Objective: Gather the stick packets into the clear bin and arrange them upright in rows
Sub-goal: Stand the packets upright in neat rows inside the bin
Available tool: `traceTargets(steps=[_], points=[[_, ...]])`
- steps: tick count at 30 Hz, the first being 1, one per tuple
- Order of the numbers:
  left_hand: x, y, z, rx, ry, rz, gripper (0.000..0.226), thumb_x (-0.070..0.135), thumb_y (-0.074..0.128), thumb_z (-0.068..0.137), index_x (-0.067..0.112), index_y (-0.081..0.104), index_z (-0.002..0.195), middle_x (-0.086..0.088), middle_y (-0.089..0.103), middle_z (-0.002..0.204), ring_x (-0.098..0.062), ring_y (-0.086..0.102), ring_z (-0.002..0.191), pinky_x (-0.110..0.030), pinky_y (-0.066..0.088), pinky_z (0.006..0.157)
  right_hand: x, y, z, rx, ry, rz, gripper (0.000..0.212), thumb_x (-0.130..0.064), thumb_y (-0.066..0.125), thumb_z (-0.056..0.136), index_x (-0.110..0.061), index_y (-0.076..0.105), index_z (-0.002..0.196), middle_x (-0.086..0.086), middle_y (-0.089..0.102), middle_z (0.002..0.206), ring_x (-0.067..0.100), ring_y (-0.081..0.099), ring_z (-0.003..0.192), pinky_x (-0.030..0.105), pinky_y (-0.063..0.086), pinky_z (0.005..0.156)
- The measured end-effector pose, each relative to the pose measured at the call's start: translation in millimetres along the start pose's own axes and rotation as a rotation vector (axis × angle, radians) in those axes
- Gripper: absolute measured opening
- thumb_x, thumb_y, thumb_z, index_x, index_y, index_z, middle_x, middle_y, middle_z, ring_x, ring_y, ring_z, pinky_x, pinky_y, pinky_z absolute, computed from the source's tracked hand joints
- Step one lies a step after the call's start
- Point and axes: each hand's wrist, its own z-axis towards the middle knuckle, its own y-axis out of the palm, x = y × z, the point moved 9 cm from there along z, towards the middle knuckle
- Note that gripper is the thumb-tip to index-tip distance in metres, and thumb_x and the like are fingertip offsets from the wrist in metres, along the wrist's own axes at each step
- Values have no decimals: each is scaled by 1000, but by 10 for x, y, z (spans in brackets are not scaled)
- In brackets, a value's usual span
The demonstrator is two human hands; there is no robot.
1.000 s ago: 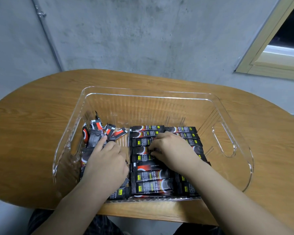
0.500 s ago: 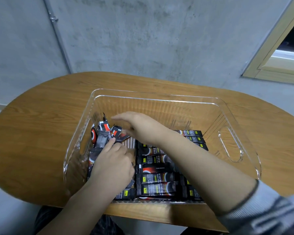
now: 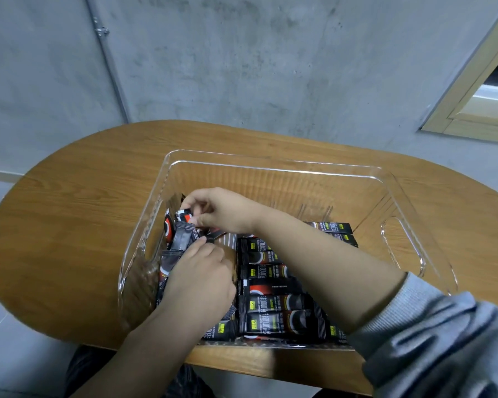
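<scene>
Head view: right hand (image 3: pixel 224 209) pinches packet (image 3: pixel 184 215); left hand (image 3: pixel 200 278) presses packets in bin (image 3: pixel 270 165).

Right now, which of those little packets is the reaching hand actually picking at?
The red-and-black stick packet standing tilted by the bin's left wall; the right hand pinches its top, while the flat rows lie untouched.

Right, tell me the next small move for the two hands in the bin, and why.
Probably lift the packet pinched in the right hand and stand it beside the leaning packets at the bin's left wall, while the left hand steadies them. That cluster tilts unevenly; the flat rows beside it lie tidy.
</scene>
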Motion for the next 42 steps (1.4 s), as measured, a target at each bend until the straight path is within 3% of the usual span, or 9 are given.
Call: traceTargets(steps=[3,6,11,15,17,23,28,35,42], points=[[1,-20,-4,20,3,25,14,30,78,53,21,68,54,4,60,59,-15,62,66,-37,35,101,-69,-137,-32,128,-16,65,4,-6,61,90,-5,64,93,-9,55,67,-2,51,54,6,40,50],[-11,-11,-12,25,-6,18,12,28,77,55,20,67,55,4,59,60,-16,62,66,-38,30,102,-159,-334,-97,266,-46,139,10,-5,55,93,-12,58,86,-9,55,61,-5,50,44,11,39,46],[0,-13,-18,9,-15,-10,18,25,83,49,16,69,55,0,60,60,-20,63,65,-41,51,91,-20,-722,-502,515,-65,510,20,1,46,97,-13,49,84,10,60,79,8,62,61,21,54,62],[-6,-5,-19,24,-19,-4,17,25,82,52,17,69,57,1,61,61,-20,63,66,-41,48,94,241,-694,-985,530,47,602,19,4,46,95,-14,53,94,5,61,84,6,63,68,17,52,68],[-1,-3,-20,34,-11,-1,17,24,83,52,17,68,55,1,60,60,-20,63,65,-42,50,93,367,-654,-1195,517,163,535,18,-2,54,91,-19,59,90,0,64,83,6,60,71,12,44,63],[-18,19,-27,76,-19,25,13,23,79,58,15,70,61,1,60,63,-21,62,68,-38,30,97,499,-589,-1681,509,250,462,12,-28,69,83,-21,61,76,3,57,74,19,44,68,38,36,66],[-14,29,-20,61,-20,10,15,24,81,56,16,68,58,2,60,62,-20,62,67,-38,29,97,598,-490,-1893,417,261,427,11,-7,68,84,-16,63,82,-6,63,75,8,54,68,24,44,66],[-31,49,-25,60,-27,-6,13,26,79,58,19,72,66,5,63,66,-17,64,71,-37,34,100,672,-307,-1813,300,295,187,11,-19,70,84,-25,63,90,-13,65,88,1,59,81,24,49,81],[-43,71,-20,64,-30,7,13,27,79,58,19,72,67,6,63,67,-16,64,72,-37,33,99,555,-291,-1749,290,195,-333,18,-27,72,82,-25,59,95,-15,52,95,6,48,94,25,41,84]])
